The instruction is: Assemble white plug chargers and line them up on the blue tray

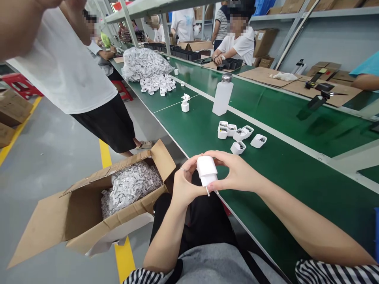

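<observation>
A white plug-in charger (207, 169) with two metal pins pointing down is held between both my hands, just off the bench edge and above my lap. My left hand (186, 181) grips it from the left, finger and thumb curved round it. From the other side my right hand (233, 171) pinches it, with the thumb low near the pins. Beyond my hands, several open white charger housings (238, 147) with parts inside lie on the green bench (266, 177). A small white piece (185, 103) stands farther back.
A clear bottle with a metal cap (223, 94) stands on the bench. Behind it lie a heap of small white parts (158, 83) and a full plastic bag (145, 63). An open carton of white parts (130, 185) is at my left. A person in white (71, 59) stands close on the left.
</observation>
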The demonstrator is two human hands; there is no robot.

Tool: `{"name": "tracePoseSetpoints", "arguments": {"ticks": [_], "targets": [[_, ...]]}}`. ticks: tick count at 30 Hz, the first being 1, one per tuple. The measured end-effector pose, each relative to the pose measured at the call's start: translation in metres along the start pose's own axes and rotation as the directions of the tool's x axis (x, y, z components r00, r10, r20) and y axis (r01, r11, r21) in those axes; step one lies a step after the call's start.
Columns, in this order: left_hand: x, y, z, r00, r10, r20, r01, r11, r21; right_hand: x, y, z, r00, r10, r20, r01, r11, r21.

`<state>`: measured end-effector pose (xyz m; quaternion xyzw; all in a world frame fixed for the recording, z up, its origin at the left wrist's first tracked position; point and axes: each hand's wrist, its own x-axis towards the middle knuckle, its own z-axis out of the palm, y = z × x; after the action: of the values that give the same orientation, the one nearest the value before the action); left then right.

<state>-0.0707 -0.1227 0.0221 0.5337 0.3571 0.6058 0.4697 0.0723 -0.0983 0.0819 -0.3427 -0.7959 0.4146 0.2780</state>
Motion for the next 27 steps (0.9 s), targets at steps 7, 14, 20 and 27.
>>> {"name": "tracePoseSetpoints", "arguments": {"ticks": [7, 14, 20, 27], "targets": [[0.004, -0.006, -0.002, 1.000, 0.008, 0.021, -0.007, 0.999, -0.040, 0.003, 0.002, 0.001, 1.000, 0.025, 0.000, -0.025, 0.999, 0.030], [0.005, -0.008, 0.010, 0.988, -0.152, -0.016, 0.153, 0.987, 0.053, 0.008, 0.008, -0.007, 0.925, 0.335, 0.179, -0.372, 0.895, 0.245], [0.005, -0.010, 0.014, 0.983, -0.172, 0.066, 0.161, 0.977, 0.142, 0.011, 0.013, -0.011, 0.826, 0.472, 0.307, -0.563, 0.700, 0.440], [0.001, -0.007, 0.017, 0.993, -0.108, 0.048, 0.097, 0.976, 0.194, 0.013, 0.014, -0.010, 0.814, 0.464, 0.351, -0.571, 0.753, 0.328]]}}
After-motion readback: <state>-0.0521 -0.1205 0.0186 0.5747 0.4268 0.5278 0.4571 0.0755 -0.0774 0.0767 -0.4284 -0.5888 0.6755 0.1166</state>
